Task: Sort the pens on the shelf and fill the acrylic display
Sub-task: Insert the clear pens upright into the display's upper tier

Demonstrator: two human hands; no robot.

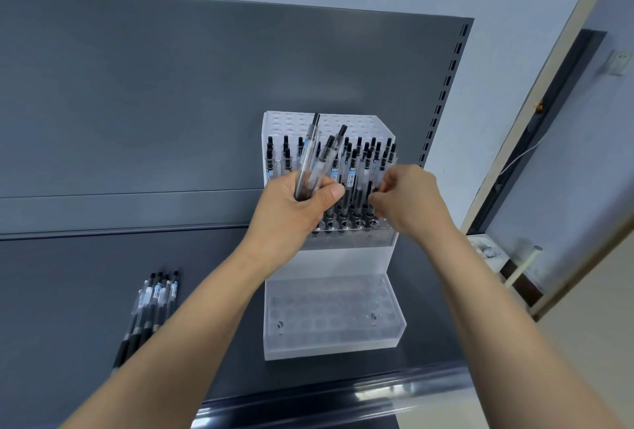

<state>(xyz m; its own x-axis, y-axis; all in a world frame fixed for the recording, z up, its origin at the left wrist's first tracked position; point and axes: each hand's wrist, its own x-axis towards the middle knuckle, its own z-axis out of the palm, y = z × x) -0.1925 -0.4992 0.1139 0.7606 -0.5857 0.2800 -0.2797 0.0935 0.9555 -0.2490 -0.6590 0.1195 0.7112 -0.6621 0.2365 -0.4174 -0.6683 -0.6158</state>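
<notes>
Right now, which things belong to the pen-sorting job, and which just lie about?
Job: clear acrylic tiered display; clear black-capped pens in left hand; standing pen pinched by right hand; loose pens on grey shelf.
Lying about: white wall socket; white post.

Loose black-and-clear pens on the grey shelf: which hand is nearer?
Left. Left hand grips a pen bundle up-right of the loose pens; right hand pinches a display pen farther right.
</notes>
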